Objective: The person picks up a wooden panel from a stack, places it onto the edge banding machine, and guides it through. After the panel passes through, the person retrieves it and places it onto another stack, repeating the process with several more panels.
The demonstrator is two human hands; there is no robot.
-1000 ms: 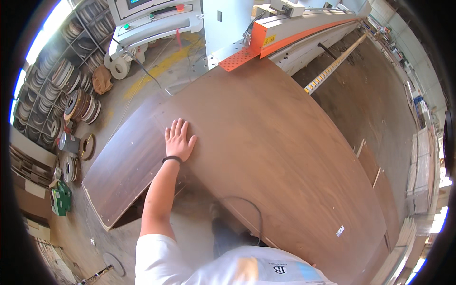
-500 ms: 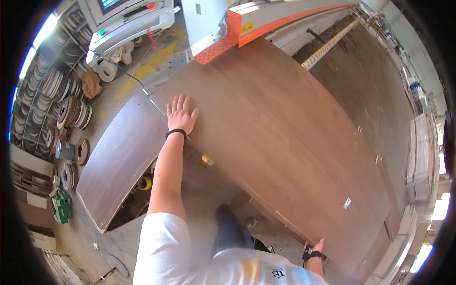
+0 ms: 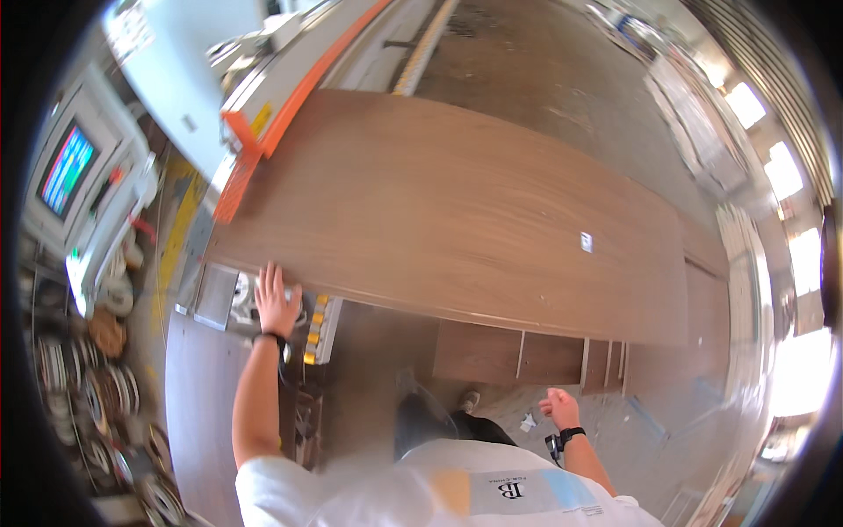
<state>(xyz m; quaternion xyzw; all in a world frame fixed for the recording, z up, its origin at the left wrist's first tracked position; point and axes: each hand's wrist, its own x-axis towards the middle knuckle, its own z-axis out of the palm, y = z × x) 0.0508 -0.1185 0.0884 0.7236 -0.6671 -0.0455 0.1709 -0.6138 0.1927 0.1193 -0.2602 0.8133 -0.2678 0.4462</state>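
A large brown wood-grain panel (image 3: 457, 211) lies across the middle, its far-left end under the orange-edged beam of a machine. My left hand (image 3: 277, 303) rests at the panel's near-left edge, fingers spread and stretched over it. Just right of that hand, below the panel edge, is a row of yellow blocks (image 3: 316, 329). My right hand (image 3: 560, 408) is in the air on the near side of the panel, apart from it. Its fingers are loosely bent, with nothing visible in them. A black band circles each wrist, and a small dark device hangs by the right one.
The machine's orange guard (image 3: 290, 105) stands at upper left, with a control screen (image 3: 68, 171) beyond. A smooth brown side table (image 3: 202, 378) is at my left, by reels of edge banding (image 3: 110, 395). More brown panels (image 3: 479, 351) lie lower; stacked boards (image 3: 694, 132) stand far right.
My right hand has come off the panel's near edge. The view has turned, and the panel now lies more crosswise. My left hand is now at the panel's edge rather than flat on its corner.
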